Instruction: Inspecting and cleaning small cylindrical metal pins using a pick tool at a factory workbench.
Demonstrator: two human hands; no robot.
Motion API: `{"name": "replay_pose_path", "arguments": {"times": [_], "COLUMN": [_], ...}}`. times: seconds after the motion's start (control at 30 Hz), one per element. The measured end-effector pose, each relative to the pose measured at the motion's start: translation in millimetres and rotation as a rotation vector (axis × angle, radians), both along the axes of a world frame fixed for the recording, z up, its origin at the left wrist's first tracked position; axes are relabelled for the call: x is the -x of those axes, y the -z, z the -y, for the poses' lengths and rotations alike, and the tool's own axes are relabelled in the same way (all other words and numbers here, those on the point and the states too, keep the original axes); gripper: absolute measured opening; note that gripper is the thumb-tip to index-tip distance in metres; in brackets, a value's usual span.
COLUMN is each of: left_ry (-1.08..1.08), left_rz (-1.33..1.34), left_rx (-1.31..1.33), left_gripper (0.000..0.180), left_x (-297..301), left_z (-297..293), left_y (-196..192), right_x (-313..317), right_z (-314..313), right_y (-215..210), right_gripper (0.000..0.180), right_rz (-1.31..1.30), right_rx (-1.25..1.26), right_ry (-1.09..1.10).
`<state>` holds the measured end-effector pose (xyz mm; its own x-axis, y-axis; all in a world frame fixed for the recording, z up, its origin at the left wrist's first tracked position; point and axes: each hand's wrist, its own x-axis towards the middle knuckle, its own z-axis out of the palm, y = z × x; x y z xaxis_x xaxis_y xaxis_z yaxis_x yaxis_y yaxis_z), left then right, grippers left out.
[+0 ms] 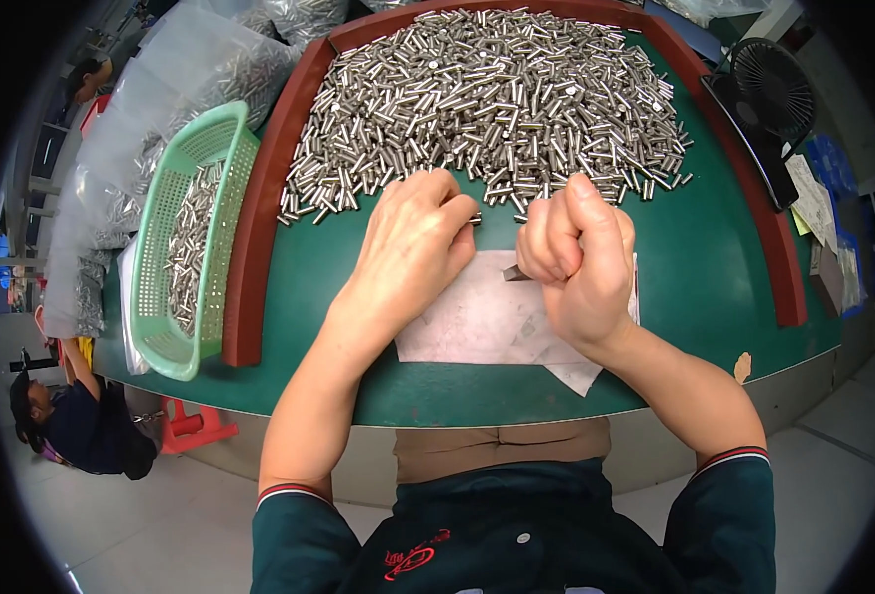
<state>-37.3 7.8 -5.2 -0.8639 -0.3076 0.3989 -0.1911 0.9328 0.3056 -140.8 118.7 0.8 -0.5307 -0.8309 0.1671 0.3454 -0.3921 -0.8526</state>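
A large heap of short, shiny metal pins (487, 99) covers the far part of the green tabletop. My left hand (408, 238) is at the near edge of the heap, fingers curled and thumb close to the forefinger. The end of a metal pin (476, 220) shows at its fingertips. To the right, my right hand (584, 257) is closed in a fist, knuckles turned up. Dark grey metal ends (514, 272) stick out from its lower left side; how many pins it holds is hidden. Beneath both hands lies a stained whitish cloth (477, 332).
Dark red wooden rails (256, 238) border the work area. A green plastic basket (147, 257) with more pins stands left, beside clear bags of pins (101, 188). At right are a black fan (772, 89) and papers (811, 193). Another person (91, 421) is at far left near a red stool (195, 426).
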Motion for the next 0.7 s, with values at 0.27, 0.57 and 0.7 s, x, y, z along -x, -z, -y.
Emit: {"name": "replay_pose_path", "arguments": {"times": [0.27,0.57,0.7], "left_ry": [-0.003,0.026,0.024], "left_rz": [-0.035,-0.234,-0.226], "left_rx": [-0.013,-1.322,-1.320], "left_gripper": [0.012,0.016,0.019], "left_x": [5.9,-3.9,-2.8], "left_z": [2.5,7.9,8.6], "left_y": [7.0,5.1,6.0], "right_x": [-0.1,6.0,7.2], "right_z": [2.0,0.5,0.7], "right_y": [-1.7,2.8,0.8], "right_gripper": [0.044,0.046,0.046], "right_rz": [0.035,0.123,0.161], "right_rx": [-0.016,-0.017,-0.020], "right_ry": [-0.006,-0.047,-0.041]}}
